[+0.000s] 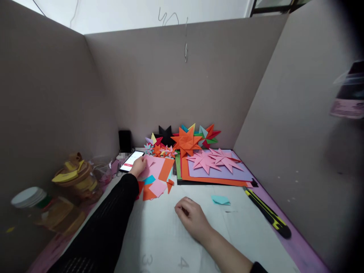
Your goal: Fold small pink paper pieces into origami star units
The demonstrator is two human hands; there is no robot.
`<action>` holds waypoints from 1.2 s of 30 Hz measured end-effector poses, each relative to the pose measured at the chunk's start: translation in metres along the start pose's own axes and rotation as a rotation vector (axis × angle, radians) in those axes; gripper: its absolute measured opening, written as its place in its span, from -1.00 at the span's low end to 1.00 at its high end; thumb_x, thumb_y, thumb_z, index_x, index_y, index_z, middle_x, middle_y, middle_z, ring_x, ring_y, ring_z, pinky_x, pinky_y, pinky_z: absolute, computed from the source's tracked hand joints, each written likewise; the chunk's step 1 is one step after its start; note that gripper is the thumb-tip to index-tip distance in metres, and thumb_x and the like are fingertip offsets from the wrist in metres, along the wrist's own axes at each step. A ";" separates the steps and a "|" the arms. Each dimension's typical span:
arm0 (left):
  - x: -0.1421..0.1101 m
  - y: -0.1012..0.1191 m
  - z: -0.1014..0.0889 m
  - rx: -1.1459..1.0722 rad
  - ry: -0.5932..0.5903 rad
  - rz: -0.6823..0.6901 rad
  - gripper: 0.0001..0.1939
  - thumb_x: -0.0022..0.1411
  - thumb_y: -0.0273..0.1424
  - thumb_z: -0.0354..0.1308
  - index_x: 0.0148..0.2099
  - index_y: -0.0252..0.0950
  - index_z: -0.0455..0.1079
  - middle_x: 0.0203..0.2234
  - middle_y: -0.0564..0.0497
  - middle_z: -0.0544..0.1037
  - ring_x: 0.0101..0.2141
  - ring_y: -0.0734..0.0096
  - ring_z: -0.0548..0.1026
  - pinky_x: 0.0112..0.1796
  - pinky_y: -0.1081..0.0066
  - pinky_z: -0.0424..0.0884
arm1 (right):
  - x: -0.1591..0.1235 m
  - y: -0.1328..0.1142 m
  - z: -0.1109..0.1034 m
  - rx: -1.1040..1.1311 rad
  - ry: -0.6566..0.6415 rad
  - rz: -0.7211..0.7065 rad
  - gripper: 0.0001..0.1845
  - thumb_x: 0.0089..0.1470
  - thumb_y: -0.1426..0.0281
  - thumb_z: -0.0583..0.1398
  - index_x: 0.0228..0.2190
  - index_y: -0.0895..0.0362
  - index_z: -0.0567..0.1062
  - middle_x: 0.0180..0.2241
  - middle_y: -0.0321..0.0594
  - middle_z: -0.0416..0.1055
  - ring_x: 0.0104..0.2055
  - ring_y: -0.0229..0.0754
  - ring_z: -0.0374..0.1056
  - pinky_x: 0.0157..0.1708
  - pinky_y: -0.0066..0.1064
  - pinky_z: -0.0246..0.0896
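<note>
My left hand reaches to the back left, beside a lit phone. Its fingers are closed at the edge of a small pink piece of paper, which seems pinched over a larger pink sheet. Orange paper, a blue piece and a pink square lie just in front of it. My right hand rests loosely curled on the white work surface, with nothing visible in it. A folded turquoise paper piece lies to its right.
Folded paper stars, including an orange one and a pink one, stand at the back around coloured sheets. A yellow-black utility knife lies right. Jars and a lidded cup stand left. Grey partitions enclose the desk.
</note>
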State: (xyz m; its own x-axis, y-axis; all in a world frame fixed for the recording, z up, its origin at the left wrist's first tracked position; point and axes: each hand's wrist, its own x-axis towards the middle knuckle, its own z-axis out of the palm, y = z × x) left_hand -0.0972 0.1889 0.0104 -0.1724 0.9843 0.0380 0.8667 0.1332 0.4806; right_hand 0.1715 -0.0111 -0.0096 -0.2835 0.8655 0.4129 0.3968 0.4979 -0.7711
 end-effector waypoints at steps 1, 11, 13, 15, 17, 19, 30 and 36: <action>0.002 -0.001 -0.001 -0.005 0.003 0.001 -0.66 0.26 -0.31 0.07 0.05 -0.33 0.28 -0.05 -0.11 0.40 -0.13 0.26 0.44 -0.16 0.17 0.42 | 0.000 0.000 0.000 0.000 0.003 -0.003 -0.81 0.05 0.56 0.09 -0.50 0.11 0.42 -0.49 -0.28 0.35 -0.42 -0.25 0.27 -0.42 -0.43 0.16; -0.003 0.014 -0.010 -0.184 0.101 0.042 -0.80 0.21 -0.37 -0.01 -0.36 -0.34 0.39 -0.44 -0.05 0.50 -0.29 0.24 0.47 -0.32 0.40 0.32 | 0.001 -0.001 -0.001 -0.009 0.000 0.007 -0.81 0.04 0.58 0.09 -0.51 0.11 0.40 -0.48 -0.28 0.35 -0.42 -0.26 0.28 -0.41 -0.45 0.16; -0.015 0.020 -0.019 -0.262 0.130 0.061 -0.78 0.18 -0.33 -0.01 -0.39 -0.34 0.37 -0.51 -0.01 0.48 -0.38 0.28 0.45 -0.42 0.43 0.27 | 0.001 -0.001 -0.001 -0.008 0.004 0.008 -0.82 0.05 0.57 0.09 -0.51 0.11 0.40 -0.48 -0.28 0.35 -0.42 -0.25 0.28 -0.41 -0.45 0.15; -0.033 0.026 -0.030 -0.354 0.153 0.075 -0.76 0.15 -0.28 -0.01 -0.37 -0.35 0.37 -0.51 0.01 0.48 -0.43 0.34 0.43 -0.47 0.46 0.24 | 0.001 -0.001 -0.001 -0.004 0.005 0.017 -0.82 0.05 0.56 0.09 -0.50 0.11 0.41 -0.48 -0.28 0.35 -0.42 -0.25 0.27 -0.41 -0.44 0.15; -0.058 0.031 -0.038 -0.451 0.140 0.081 -0.75 0.11 -0.27 0.03 -0.32 -0.36 0.38 -0.47 0.01 0.50 -0.44 0.40 0.42 -0.47 0.49 0.24 | 0.001 -0.002 -0.002 0.010 0.010 0.029 -0.83 0.06 0.54 0.09 -0.50 0.11 0.42 -0.47 -0.27 0.35 -0.42 -0.25 0.27 -0.41 -0.43 0.16; -0.089 0.037 -0.039 -0.532 0.077 0.092 -0.71 0.05 -0.21 0.11 -0.34 -0.36 0.40 -0.48 0.01 0.51 -0.47 0.42 0.42 -0.48 0.50 0.25 | 0.001 -0.001 -0.003 0.047 0.040 0.063 -0.84 0.08 0.49 0.09 -0.49 0.11 0.43 -0.46 -0.26 0.36 -0.42 -0.24 0.28 -0.41 -0.42 0.17; -0.206 0.064 0.025 -0.898 -0.305 0.061 -0.72 -0.14 -0.28 0.32 -0.51 -0.35 0.33 -0.67 0.13 0.37 -0.63 0.58 0.29 -0.57 0.56 0.16 | 0.001 0.000 0.002 0.548 0.146 0.357 -0.80 -0.12 0.33 0.26 -0.41 0.17 0.42 -0.52 -0.31 0.36 -0.48 -0.26 0.28 -0.46 -0.46 0.18; -0.201 0.057 0.022 -0.779 -0.313 0.095 -0.74 -0.13 -0.34 0.29 -0.56 -0.35 0.26 -0.71 0.20 0.21 -0.65 0.63 0.15 -0.60 0.57 0.03 | 0.002 0.001 0.004 0.485 0.147 0.436 -0.85 -0.14 0.41 0.21 -0.42 0.19 0.47 -0.59 -0.36 0.30 -0.55 -0.30 0.20 -0.55 -0.49 0.06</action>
State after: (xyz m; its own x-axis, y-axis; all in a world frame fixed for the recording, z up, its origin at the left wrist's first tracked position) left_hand -0.0030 0.0008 0.0104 0.1218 0.9893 -0.0807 0.2807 0.0436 0.9588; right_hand 0.1678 -0.0094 -0.0119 -0.0506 0.9975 0.0495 0.0012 0.0496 -0.9988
